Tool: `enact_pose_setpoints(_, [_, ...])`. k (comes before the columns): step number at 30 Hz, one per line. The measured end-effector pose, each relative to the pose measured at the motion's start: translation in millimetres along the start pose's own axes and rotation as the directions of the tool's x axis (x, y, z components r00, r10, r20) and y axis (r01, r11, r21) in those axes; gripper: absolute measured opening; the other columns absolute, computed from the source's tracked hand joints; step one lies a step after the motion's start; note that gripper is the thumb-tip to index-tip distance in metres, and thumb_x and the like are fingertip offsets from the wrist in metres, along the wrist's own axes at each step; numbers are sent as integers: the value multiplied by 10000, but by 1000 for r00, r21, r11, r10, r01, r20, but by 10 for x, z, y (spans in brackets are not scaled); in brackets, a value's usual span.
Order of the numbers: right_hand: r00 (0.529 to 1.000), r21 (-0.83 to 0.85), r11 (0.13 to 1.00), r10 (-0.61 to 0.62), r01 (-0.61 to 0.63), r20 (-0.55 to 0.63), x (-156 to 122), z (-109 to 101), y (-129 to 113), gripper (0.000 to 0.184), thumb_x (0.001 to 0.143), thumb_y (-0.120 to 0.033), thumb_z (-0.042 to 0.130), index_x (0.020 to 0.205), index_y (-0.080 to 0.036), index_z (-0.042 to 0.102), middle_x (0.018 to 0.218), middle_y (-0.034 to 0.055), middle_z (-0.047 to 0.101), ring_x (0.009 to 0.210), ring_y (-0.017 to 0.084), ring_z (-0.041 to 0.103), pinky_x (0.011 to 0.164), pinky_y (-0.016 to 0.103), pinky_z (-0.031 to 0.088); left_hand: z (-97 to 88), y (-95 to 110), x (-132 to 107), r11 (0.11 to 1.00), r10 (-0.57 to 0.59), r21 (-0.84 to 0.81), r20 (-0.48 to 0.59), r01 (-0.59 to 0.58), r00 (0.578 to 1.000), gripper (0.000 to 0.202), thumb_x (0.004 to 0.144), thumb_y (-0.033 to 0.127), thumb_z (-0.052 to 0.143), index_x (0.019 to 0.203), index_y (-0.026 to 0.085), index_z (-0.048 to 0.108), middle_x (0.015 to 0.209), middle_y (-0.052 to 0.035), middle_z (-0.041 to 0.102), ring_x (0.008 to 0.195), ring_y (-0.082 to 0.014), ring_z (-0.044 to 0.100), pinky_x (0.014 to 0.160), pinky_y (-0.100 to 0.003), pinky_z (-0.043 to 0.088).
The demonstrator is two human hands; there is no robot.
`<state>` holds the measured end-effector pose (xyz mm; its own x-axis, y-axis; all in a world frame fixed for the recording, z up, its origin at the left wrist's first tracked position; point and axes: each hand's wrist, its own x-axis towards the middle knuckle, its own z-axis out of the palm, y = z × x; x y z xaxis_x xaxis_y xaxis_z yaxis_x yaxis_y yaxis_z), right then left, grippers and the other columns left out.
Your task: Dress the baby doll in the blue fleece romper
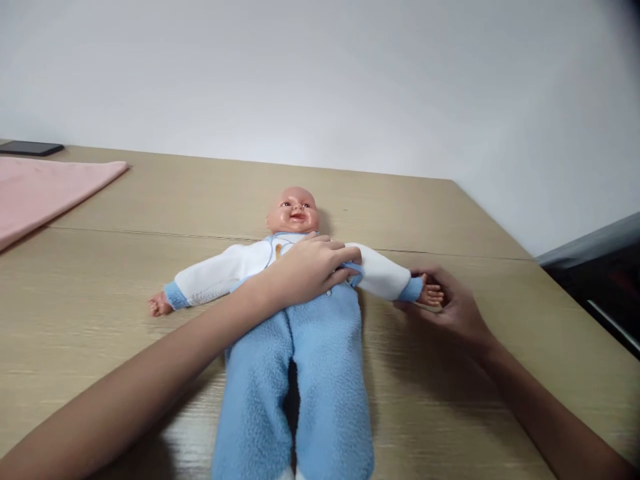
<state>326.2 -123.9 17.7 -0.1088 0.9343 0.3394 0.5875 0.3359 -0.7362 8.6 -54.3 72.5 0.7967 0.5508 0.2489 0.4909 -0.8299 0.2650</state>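
A baby doll (294, 212) with a bald head lies on its back, its arms stretched out to both sides. It wears a blue fleece outfit (325, 373) with white sleeves and blue cuffs. Across the doll's chest lies my left hand (317, 267), its fingers curled on a fold of the clothing with blue trim near the armpit. My right hand (457, 310) is closed around the cuff end of the sleeve (385, 273) at the right of the view, thumb below and fingers behind. The doll's small hand sticks out of that cuff. The fingertips of my right hand are partly hidden.
The doll lies on a light wooden table (125, 267) with a seam running across it. A pink cloth (50, 187) is at the left, with a dark flat phone-like device (33, 148) behind it. A white wall (300, 80) rises at the back. Something dark (605, 280) stands beyond the right edge.
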Motion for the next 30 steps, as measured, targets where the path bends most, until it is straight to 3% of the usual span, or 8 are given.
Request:
enact_pose_setpoints(4, [993,20,996,-80,82,-89,229,-8,-259,466,754,-417,1005,1075,-266,702,866,-8,736,696,187,681,605,289,556,22,-30,-60,992,86,-82,-115,-96,990,287,1192,391,519,1275,194,710,1151,-90,771,1035,-256,725,911,-378,500])
enact_pose_setpoints(7, [985,-10,992,-129,129,-112,460,45,-423,464,729,-415,1008,994,-260,660,812,-25,697,677,171,636,588,279,509,45,-63,-124,975,177,-94,-224,-203,958,308,1196,400,502,1260,201,729,1156,-95,756,1026,-239,715,896,-360,513])
enact_pose_setpoints(12, [986,-60,985,-160,163,44,645,340,-670,398,753,-383,923,823,-258,551,696,-48,629,611,142,536,556,274,407,66,-88,-195,939,296,-72,-330,-337,896,296,1182,392,535,1210,231,781,1148,-98,763,1031,-226,716,923,-360,538])
enact_pose_setpoints(17, [941,-62,947,-302,314,151,591,589,-817,287,805,-250,782,792,-259,496,698,-44,548,627,140,467,599,294,385,28,-32,-198,906,161,-322,-339,-275,927,170,1083,381,686,1101,271,814,1114,-85,764,1028,-224,728,951,-382,563])
enact_pose_setpoints(21, [906,12,940,-332,341,262,555,508,-788,147,891,-209,740,982,-275,646,901,7,666,820,206,617,764,347,504,-34,2,-150,815,-63,-557,-359,-160,931,73,979,313,793,977,242,778,1031,-59,720,968,-216,692,936,-378,575])
enact_pose_setpoints(23, [898,91,952,-307,293,316,510,456,-746,182,979,-260,734,1156,-300,727,1092,51,703,1044,256,672,949,406,550,-55,-10,-120,759,-170,-644,-339,-96,925,78,950,291,814,943,230,765,1050,-54,694,1019,-219,680,1001,-386,560])
enact_pose_setpoints(26, [928,300,948,-202,106,312,394,468,-703,254,1030,-370,774,1284,-359,759,1297,53,685,1288,281,659,1157,461,523,-55,-46,-81,705,-241,-707,-304,-49,922,122,930,310,831,948,222,749,1058,-49,681,1061,-225,665,1031,-388,529])
enact_pose_setpoints(30, [944,605,776,-37,-179,328,247,602,-706,90,1059,-404,766,1076,-330,718,1116,6,754,1082,236,748,1060,443,598,-28,-69,-53,717,-217,-696,-249,-19,944,174,1008,373,756,958,214,706,996,-35,674,939,-199,635,905,-356,508])
